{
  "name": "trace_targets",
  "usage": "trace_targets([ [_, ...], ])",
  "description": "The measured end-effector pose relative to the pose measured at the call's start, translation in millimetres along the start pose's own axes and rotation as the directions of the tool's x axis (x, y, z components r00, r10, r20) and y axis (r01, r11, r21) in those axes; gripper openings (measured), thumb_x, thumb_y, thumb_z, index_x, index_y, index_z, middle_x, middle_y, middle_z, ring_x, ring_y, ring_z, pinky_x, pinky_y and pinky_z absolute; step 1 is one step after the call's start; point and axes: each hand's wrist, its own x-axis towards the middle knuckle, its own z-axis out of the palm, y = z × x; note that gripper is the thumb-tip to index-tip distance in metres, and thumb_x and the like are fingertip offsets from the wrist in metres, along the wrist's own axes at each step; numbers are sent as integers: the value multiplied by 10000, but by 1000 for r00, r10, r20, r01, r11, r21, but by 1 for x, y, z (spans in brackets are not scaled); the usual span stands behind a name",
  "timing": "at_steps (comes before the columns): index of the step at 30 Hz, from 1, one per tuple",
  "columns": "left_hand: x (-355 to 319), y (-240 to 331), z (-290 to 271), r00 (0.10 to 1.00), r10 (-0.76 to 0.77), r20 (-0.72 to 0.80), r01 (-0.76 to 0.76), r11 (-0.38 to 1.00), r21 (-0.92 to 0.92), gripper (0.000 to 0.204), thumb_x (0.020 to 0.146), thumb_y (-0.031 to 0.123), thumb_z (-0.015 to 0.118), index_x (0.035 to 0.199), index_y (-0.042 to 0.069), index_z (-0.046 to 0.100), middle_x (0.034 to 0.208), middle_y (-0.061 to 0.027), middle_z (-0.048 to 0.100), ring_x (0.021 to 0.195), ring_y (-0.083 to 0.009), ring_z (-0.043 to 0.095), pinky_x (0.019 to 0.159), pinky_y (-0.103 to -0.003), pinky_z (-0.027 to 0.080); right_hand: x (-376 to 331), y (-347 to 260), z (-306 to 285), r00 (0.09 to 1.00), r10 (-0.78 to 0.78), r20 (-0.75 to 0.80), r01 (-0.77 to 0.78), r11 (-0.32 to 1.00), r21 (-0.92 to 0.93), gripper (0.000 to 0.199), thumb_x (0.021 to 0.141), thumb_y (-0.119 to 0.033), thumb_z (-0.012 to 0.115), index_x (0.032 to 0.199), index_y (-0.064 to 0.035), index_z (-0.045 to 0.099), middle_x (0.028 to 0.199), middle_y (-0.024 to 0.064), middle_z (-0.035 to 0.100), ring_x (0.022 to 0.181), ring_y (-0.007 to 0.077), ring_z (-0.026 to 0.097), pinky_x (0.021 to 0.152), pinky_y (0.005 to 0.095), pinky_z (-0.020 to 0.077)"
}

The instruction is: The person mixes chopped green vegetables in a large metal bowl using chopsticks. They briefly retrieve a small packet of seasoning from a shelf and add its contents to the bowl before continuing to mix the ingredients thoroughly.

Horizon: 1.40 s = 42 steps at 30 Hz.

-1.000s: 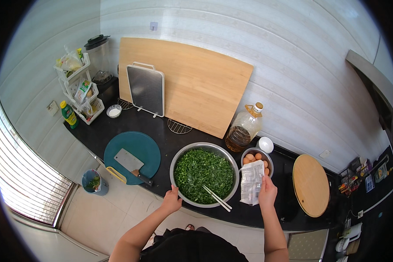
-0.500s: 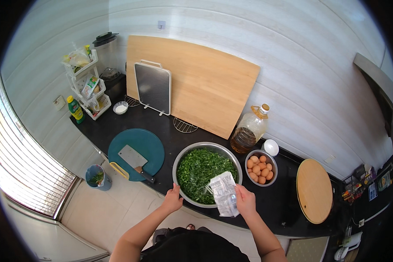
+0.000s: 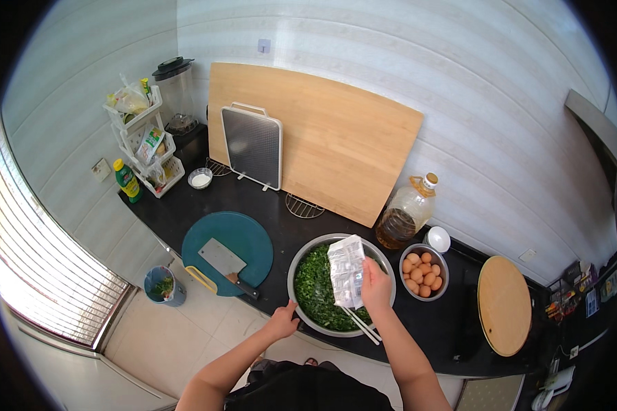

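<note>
A wide steel bowl of chopped green leaves stands at the counter's front edge. My left hand is closed at its near left rim. Above the right half of the bowl, my right hand grips a flat, silvery white packet by its right side. The packet is tilted and hides some of the leaves. Two pale chopsticks lie across the near right rim, their far ends under the packet.
Left of the bowl, a cleaver lies on a round green board. On the right are a bowl of eggs, an oil jug and a round wooden board. A large wooden board leans against the wall. A bin stands on the floor.
My right hand has raised the packet away from the near rim and farther over the bowl, uncovering more of the chopsticks. My left hand stays at the rim. The whole view has shifted slightly.
</note>
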Motion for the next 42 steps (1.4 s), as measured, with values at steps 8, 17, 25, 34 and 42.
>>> trace_targets([
  [8,10,3,-37,999,7,35,-4,996,-90,411,808,167,613,1173,-9,544,1119,-211,596,1035,-351,576,876,-380,460,25,14,6,982,48,-182,-55,998,-36,221,931,-165,471,1082,-84,611,769,196,624,702,346,625,582,389,474],
  [17,46,62,-47,969,245,34,-182,800,-572,410,946,302,502,1247,24,511,1108,-97,623,995,-145,569,854,-270,435,-38,-13,-14,936,205,-286,-153,969,193,218,937,-117,451,1038,28,579,833,103,632,716,142,570,662,264,452],
  [25,36,130,-50,955,296,-1,-196,632,-750,262,879,92,595,1126,7,602,942,-65,650,904,-114,565,766,-271,473,-103,-19,17,804,467,-369,-63,683,728,317,946,-154,477,1216,12,459,1126,65,562,954,129,535,842,258,424],
  [34,31,146,-62,844,523,-115,-505,706,-497,230,846,42,610,1073,26,642,880,-94,636,795,-177,567,702,-274,448,-121,-15,-1,860,501,-98,-180,477,860,381,862,-92,608,1209,19,496,1139,77,581,1021,145,548,892,276,421],
  [42,53,100,-66,935,289,-207,-352,683,-640,201,857,69,623,1052,29,654,867,-59,631,787,-107,559,716,-233,445,-75,-2,-6,795,578,183,-571,613,546,176,845,-168,658,819,6,652,699,31,646,582,58,550,521,204,430],
])
